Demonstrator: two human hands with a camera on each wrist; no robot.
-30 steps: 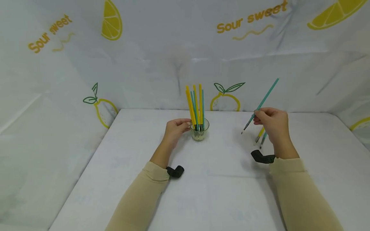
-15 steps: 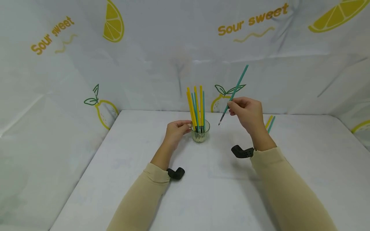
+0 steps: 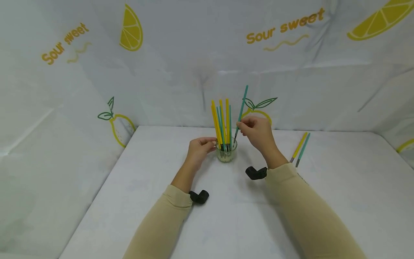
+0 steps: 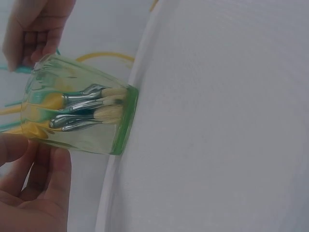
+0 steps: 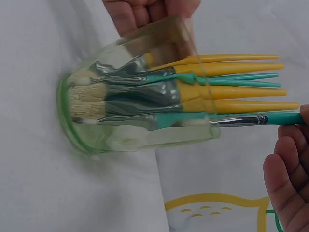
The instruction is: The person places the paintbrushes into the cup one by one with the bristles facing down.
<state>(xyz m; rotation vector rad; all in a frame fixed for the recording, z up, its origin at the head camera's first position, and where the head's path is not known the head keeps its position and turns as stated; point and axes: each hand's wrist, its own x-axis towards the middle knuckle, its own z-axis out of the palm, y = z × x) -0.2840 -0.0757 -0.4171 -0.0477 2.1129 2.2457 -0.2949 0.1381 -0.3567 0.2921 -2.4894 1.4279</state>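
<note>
A clear, green-tinted glass (image 3: 225,157) stands upright near the table's far edge. Several yellow and teal paintbrushes (image 3: 221,120) lean inside it, bristles down, as the right wrist view shows through the glass wall. My left hand (image 3: 198,153) holds the glass by its left side at the rim, thumb and fingers on it. Between thumb and fingertips my right hand (image 3: 258,133) pinches a teal paintbrush (image 3: 242,102), handle up and slightly tilted. The metal ferrule (image 5: 241,121) of that brush crosses the rim in the right wrist view, with its tip inside the glass mouth.
Two more paintbrushes, one yellow (image 3: 299,145) and one teal (image 3: 303,148), lie side by side on the white table (image 3: 349,187), right of my right forearm. Behind the table hangs a white sheet (image 3: 181,79) printed with lemons and lettering.
My right hand has carried the teal paintbrush leftward from above the two lying brushes to the glass, lowering its tip into the mouth. The left hand has stayed at the glass.
</note>
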